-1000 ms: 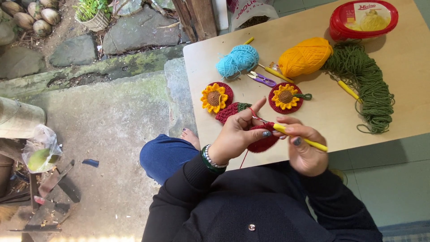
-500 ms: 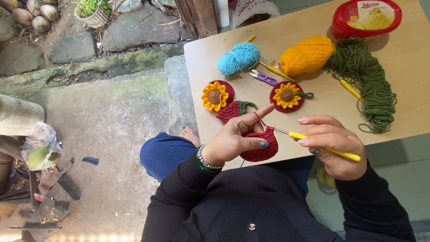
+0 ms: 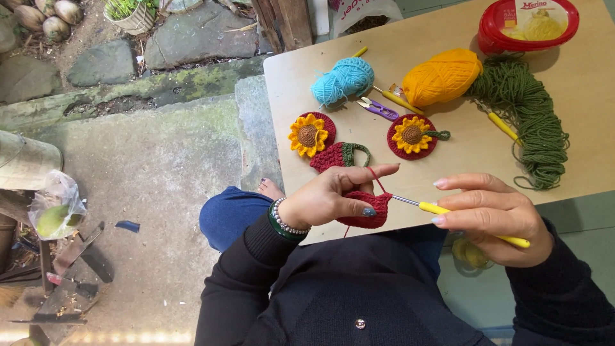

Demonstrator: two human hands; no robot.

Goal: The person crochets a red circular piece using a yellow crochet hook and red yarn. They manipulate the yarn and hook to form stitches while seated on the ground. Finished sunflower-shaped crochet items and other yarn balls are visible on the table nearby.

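Red crochet piece (image 3: 366, 210) is pinched in the left hand (image 3: 333, 198), thumb and fingers clamped on it, index finger stuck out straight with the red yarn strand (image 3: 375, 179) looped over it. It sits just over the near edge of the wooden table (image 3: 461, 160), above the person's lap.

The right hand (image 3: 496, 214) is at about 3 o'clock from the piece, fingers closed around a yellow-handled crochet hook (image 3: 448, 213), and the metal tip runs left right into the red work.

Moving outward: at 12 o'clock from the piece, and pretty close, there's another red crocheted bit with a green loop (image 3: 341, 156). Up at 11 o'clock lies a sunflower coaster (image 3: 310, 134), and at 1 o'clock a second sunflower coaster (image 3: 412, 135) with a little green stem on it. Between and above those two are small purple snips (image 3: 378, 109).

Further back, a blue yarn ball (image 3: 343, 79) at roughly 12 o'clock, an orange yarn ball (image 3: 442, 77) at 1, and a loose heap of green yarn (image 3: 528, 122) at 2, with another yellow hook (image 3: 498, 122) lying against it. Way off in the far corner is a red plastic tub (image 3: 526, 24).

Left wrist has a beaded bracelet (image 3: 282, 219), black sleeves on both arms.
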